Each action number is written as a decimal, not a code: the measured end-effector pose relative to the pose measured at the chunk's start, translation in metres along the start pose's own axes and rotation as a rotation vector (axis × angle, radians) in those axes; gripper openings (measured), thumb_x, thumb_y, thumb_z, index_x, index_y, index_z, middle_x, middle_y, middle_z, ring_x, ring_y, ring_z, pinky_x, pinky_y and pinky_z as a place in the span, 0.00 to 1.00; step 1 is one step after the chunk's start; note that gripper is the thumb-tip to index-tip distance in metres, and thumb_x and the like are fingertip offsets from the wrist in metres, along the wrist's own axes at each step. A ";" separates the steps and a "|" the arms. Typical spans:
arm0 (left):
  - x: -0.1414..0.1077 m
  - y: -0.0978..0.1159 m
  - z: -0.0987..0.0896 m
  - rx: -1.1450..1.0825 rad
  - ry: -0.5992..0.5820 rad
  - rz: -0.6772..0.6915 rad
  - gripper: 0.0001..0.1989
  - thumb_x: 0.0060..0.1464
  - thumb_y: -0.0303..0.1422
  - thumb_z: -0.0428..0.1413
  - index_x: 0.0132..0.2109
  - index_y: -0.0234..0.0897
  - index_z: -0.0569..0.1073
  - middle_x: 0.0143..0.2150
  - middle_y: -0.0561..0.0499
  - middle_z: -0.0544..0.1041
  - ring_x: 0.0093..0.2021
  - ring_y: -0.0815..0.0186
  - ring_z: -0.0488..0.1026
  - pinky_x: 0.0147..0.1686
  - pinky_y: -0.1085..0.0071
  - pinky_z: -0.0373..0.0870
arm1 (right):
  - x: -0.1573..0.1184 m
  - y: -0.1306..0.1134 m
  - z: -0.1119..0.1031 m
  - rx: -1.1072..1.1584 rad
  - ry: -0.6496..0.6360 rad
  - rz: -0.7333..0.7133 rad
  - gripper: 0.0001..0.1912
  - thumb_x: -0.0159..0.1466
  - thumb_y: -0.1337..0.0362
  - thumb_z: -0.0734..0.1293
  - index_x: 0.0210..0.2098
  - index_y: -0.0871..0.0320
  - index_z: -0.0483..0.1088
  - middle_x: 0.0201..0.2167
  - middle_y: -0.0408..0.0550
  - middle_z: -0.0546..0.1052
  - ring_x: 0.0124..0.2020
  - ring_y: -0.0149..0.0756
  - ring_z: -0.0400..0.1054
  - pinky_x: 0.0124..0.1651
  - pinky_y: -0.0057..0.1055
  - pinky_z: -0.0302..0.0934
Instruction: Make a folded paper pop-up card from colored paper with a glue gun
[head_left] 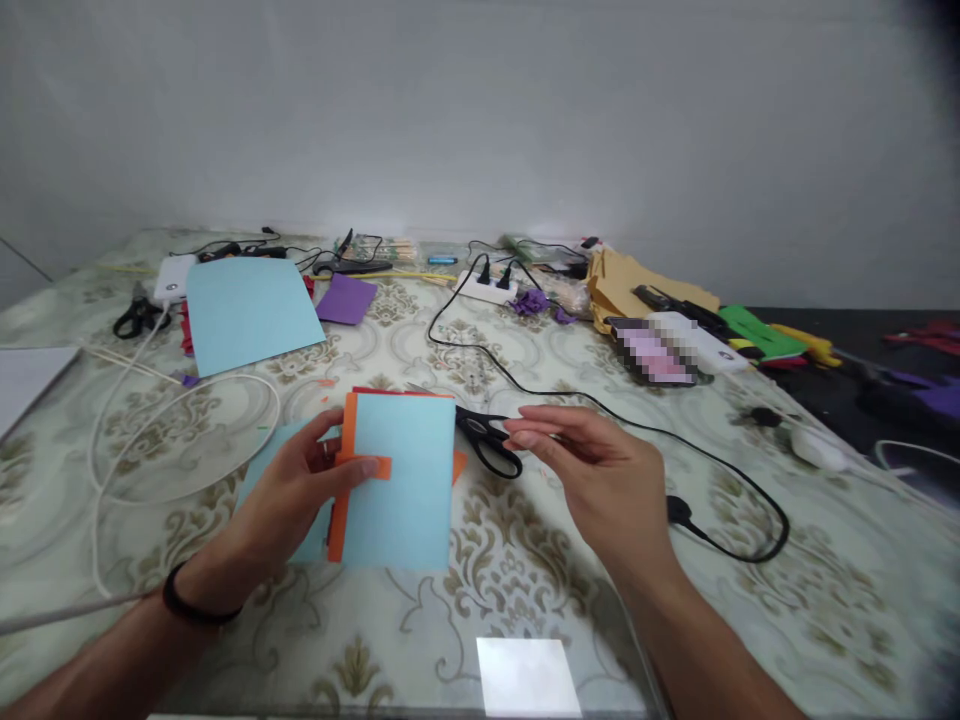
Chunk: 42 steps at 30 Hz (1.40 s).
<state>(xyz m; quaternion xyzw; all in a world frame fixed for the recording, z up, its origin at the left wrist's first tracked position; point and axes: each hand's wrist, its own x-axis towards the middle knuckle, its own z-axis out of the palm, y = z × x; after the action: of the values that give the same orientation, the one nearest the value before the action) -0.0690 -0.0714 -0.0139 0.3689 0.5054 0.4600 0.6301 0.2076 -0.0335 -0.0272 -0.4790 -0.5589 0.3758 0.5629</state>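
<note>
My left hand [292, 480] grips a light-blue paper booklet [405, 510] with an orange band along its left edge. The thumb presses a small orange paper tab [383, 468] against the front, while the other fingers are partly hidden behind. A bit of red shows along the booklet's top. Black-handled scissors [489, 443] lie to its right, their blades partly covered by it. Beside the scissors' handles is my right hand [600, 470], thumb and fingertips pinched together; whatever is between them, if anything, cannot be made out. More light-blue paper [262, 460] lies beneath my left hand.
A large light-blue sheet [251, 310] and purple paper [346, 299] lie at the back left, near other scissors [136, 313]. A white power strip [486, 288] trails a black cable across the table. Brown paper [637, 285] and a phone [652, 352] are at right. A white cable [97, 480] loops at left.
</note>
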 end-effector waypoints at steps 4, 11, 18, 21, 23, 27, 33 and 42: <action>-0.002 0.030 -0.008 -0.081 0.265 0.139 0.16 0.54 0.33 0.72 0.48 0.37 0.78 0.32 0.59 0.84 0.26 0.70 0.78 0.24 0.80 0.78 | 0.007 0.000 -0.005 0.033 0.049 0.094 0.11 0.56 0.59 0.82 0.37 0.55 0.83 0.33 0.49 0.88 0.34 0.43 0.84 0.40 0.37 0.80; 0.011 0.034 -0.023 -0.119 0.369 0.231 0.17 0.50 0.32 0.73 0.46 0.35 0.79 0.32 0.58 0.83 0.26 0.72 0.77 0.24 0.81 0.77 | 0.010 0.001 -0.007 0.040 0.015 0.152 0.16 0.51 0.54 0.84 0.33 0.55 0.81 0.29 0.47 0.86 0.31 0.40 0.81 0.34 0.33 0.76; 0.007 0.010 -0.008 0.062 0.095 0.005 0.33 0.50 0.41 0.74 0.61 0.42 0.75 0.37 0.50 0.86 0.29 0.63 0.82 0.23 0.75 0.77 | 0.013 0.002 -0.001 0.118 -0.068 0.191 0.18 0.50 0.56 0.84 0.28 0.56 0.75 0.20 0.40 0.78 0.21 0.33 0.72 0.26 0.29 0.67; 0.005 0.005 -0.006 0.121 -0.005 -0.049 0.32 0.51 0.42 0.73 0.61 0.41 0.75 0.38 0.49 0.85 0.31 0.62 0.82 0.26 0.75 0.77 | 0.015 0.005 -0.001 0.082 -0.111 0.152 0.14 0.54 0.58 0.81 0.29 0.56 0.74 0.20 0.38 0.74 0.20 0.31 0.70 0.26 0.28 0.64; 0.003 0.003 -0.008 0.168 -0.062 -0.088 0.31 0.52 0.43 0.72 0.60 0.40 0.76 0.37 0.49 0.85 0.30 0.63 0.81 0.26 0.75 0.75 | 0.016 0.006 -0.001 0.032 -0.141 0.099 0.10 0.59 0.60 0.77 0.31 0.56 0.74 0.21 0.38 0.73 0.21 0.31 0.69 0.27 0.28 0.63; 0.002 0.000 -0.014 0.272 -0.306 -0.177 0.30 0.58 0.45 0.68 0.63 0.41 0.74 0.40 0.48 0.83 0.33 0.63 0.80 0.30 0.73 0.74 | 0.015 0.010 -0.002 -0.087 -0.179 0.041 0.08 0.65 0.58 0.71 0.35 0.56 0.76 0.20 0.37 0.71 0.21 0.31 0.67 0.27 0.28 0.60; 0.001 -0.004 -0.014 0.690 -0.675 -0.133 0.25 0.64 0.47 0.62 0.64 0.45 0.75 0.45 0.51 0.80 0.36 0.66 0.73 0.32 0.76 0.63 | 0.012 0.017 -0.001 -0.228 -0.288 -0.005 0.09 0.68 0.58 0.72 0.40 0.55 0.82 0.20 0.39 0.75 0.22 0.34 0.70 0.28 0.30 0.64; 0.004 -0.011 -0.016 0.702 -0.609 -0.109 0.23 0.61 0.43 0.63 0.60 0.40 0.74 0.40 0.52 0.77 0.36 0.65 0.72 0.34 0.73 0.65 | -0.006 0.038 0.023 -0.639 -0.636 -0.412 0.21 0.62 0.72 0.78 0.53 0.56 0.80 0.55 0.58 0.81 0.56 0.51 0.77 0.59 0.46 0.74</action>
<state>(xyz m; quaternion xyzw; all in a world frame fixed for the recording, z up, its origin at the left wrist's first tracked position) -0.0822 -0.0709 -0.0288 0.6510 0.4410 0.0980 0.6100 0.1886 -0.0269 -0.0676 -0.3687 -0.8735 0.1941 0.2519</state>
